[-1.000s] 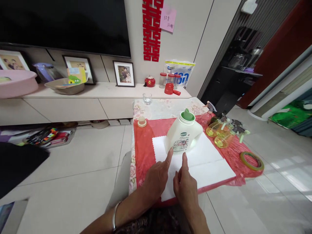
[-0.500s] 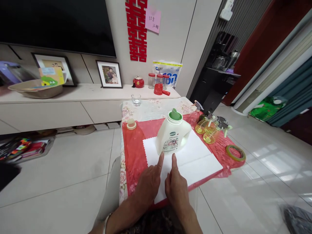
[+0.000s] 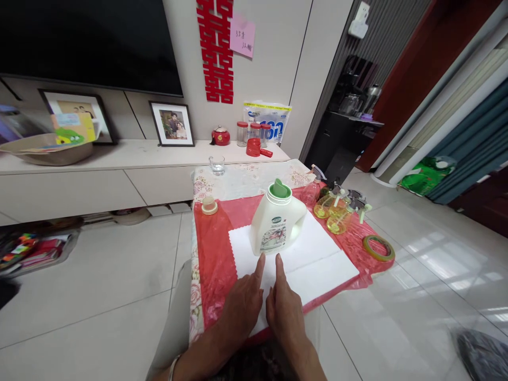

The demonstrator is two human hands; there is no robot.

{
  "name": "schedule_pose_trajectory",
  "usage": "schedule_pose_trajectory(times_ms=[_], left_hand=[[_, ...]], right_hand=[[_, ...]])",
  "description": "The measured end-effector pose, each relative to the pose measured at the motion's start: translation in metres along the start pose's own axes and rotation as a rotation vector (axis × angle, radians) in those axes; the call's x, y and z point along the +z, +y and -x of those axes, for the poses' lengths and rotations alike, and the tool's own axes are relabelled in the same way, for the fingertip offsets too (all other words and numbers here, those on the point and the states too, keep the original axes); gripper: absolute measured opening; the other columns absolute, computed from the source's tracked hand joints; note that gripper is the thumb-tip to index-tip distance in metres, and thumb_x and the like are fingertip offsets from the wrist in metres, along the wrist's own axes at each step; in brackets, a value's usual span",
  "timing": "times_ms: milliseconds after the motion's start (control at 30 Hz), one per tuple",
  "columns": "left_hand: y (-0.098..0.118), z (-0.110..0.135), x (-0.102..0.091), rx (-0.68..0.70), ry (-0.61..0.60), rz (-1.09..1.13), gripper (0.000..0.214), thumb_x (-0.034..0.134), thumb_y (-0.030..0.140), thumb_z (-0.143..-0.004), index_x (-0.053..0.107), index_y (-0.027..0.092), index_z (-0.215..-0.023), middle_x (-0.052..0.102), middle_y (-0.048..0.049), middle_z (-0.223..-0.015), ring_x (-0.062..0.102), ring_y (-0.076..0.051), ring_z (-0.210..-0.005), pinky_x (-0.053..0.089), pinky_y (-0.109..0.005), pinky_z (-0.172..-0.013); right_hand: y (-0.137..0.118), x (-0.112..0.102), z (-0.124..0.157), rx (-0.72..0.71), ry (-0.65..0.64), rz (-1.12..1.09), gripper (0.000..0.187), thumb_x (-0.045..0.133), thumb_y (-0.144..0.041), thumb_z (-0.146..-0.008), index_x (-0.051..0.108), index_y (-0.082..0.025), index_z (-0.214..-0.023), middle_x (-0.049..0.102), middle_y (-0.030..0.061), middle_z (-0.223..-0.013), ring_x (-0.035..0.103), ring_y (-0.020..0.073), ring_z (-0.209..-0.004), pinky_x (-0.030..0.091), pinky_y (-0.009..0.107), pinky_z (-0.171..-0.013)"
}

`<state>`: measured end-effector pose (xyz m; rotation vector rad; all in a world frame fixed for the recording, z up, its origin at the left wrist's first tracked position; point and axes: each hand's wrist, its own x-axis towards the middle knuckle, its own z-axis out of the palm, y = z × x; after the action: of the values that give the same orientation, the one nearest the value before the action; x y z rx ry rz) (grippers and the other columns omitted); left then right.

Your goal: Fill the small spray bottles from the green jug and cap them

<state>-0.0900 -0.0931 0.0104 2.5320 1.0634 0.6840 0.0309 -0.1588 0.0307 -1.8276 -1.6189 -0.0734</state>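
Pointing toward detergent jug (image 3: 275,225), twelve o'clock — already uncapped, not gripped — left hand (image 3: 243,302) and right hand (image 3: 284,307) empty, index fingers (image 3: 259,269) alone extended.

Cabinet top (image 3: 130,152): tan basin (image 3: 59,154) at left, near front edge; framed photo (image 3: 172,125) by back edge; red lidded pot (image 3: 221,136) right of it; red-capped jars (image 3: 242,134) near right end, blue-lettered packet (image 3: 280,127) behind. Table (image 3: 240,185): glass cup (image 3: 217,166) near far left corner; spray bottles (image 3: 336,226) along right edge; tape roll (image 3: 372,254) at near right corner.
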Motion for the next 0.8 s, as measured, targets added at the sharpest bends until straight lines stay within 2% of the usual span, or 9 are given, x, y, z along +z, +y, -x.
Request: schedule_pose_trajectory(times_ms=[167, 300, 400, 467, 600, 700, 800], left_hand=[[-0.003, -0.001, 0.003, -0.017, -0.005, 0.087, 0.077, 0.046, 0.014, -0.088, 0.014, 0.018, -0.158, 0.066, -0.0004, -0.080, 0.063, -0.019, -0.070, 0.050, -0.030, -0.066], [-0.006, 0.000, 0.007, 0.029, 0.038, 0.093, 0.069, 0.046, 0.017, -0.093, 0.020, 0.017, -0.157, 0.068, -0.0019, -0.083, 0.064, -0.019, -0.072, 0.053, -0.031, -0.068], [-0.009, 0.001, 0.012, 0.148, 0.101, 0.030, 0.058, 0.043, 0.014, -0.096, 0.031, 0.016, -0.153, 0.070, -0.0048, -0.088, 0.065, -0.021, -0.078, 0.054, -0.034, -0.072], [-0.010, 0.002, 0.018, 0.239, 0.142, -0.012, 0.050, 0.041, 0.013, -0.097, 0.040, 0.016, -0.147, 0.070, -0.0061, -0.089, 0.064, -0.021, -0.079, 0.054, -0.036, -0.073], [-0.013, 0.003, 0.025, 0.323, 0.199, -0.026, 0.039, 0.040, 0.008, -0.096, 0.056, 0.013, -0.131, 0.070, -0.0076, -0.091, 0.062, -0.021, -0.081, 0.053, -0.036, -0.073], [-0.015, 0.004, 0.027, 0.356, 0.225, -0.023, 0.036, 0.041, 0.006, -0.094, 0.060, 0.013, -0.124, 0.070, -0.0082, -0.093, 0.062, -0.022, -0.085, 0.053, -0.036, -0.075], [-0.015, 0.004, 0.027, 0.377, 0.230, -0.014, 0.035, 0.043, 0.004, -0.092, 0.062, 0.012, -0.121, 0.070, -0.0080, -0.094, 0.062, -0.022, -0.086, 0.053, -0.036, -0.076]], right_hand=[[0.007, 0.005, 0.004, -0.003, -0.028, -0.044, 0.080, 0.035, -0.011, -0.089, 0.006, -0.014, -0.163, 0.063, -0.0001, -0.077, 0.055, 0.0130, -0.050, 0.040, 0.020, -0.047], [0.013, 0.010, 0.010, 0.018, -0.051, -0.098, 0.076, 0.035, -0.012, -0.090, 0.014, -0.014, -0.163, 0.066, 0.0036, -0.093, 0.061, 0.0137, -0.061, 0.045, 0.021, -0.055], [0.022, 0.010, 0.013, 0.063, -0.035, -0.216, 0.062, 0.038, -0.018, -0.093, 0.037, -0.013, -0.155, 0.065, 0.0069, -0.105, 0.063, 0.0133, -0.074, 0.051, 0.023, -0.066], [0.032, 0.006, 0.012, 0.106, -0.007, -0.263, 0.049, 0.043, -0.027, -0.097, 0.053, -0.013, -0.143, 0.063, 0.0069, -0.101, 0.061, 0.0127, -0.077, 0.052, 0.023, -0.071], [0.075, -0.011, -0.001, 0.231, 0.056, -0.263, 0.044, 0.050, -0.044, -0.099, 0.065, -0.012, -0.125, 0.058, 0.0047, -0.085, 0.056, 0.0126, -0.075, 0.050, 0.023, -0.070], [0.125, -0.027, -0.017, 0.363, 0.147, -0.241, 0.052, 0.052, -0.056, -0.097, 0.067, -0.010, -0.117, 0.059, 0.0076, -0.095, 0.058, 0.0144, -0.083, 0.053, 0.026, -0.073], [0.176, -0.042, -0.036, 0.517, 0.225, -0.197, 0.046, 0.060, -0.050, -0.099, 0.063, -0.009, -0.120, 0.059, 0.0092, -0.106, 0.059, 0.0151, -0.092, 0.055, 0.028, -0.081]])
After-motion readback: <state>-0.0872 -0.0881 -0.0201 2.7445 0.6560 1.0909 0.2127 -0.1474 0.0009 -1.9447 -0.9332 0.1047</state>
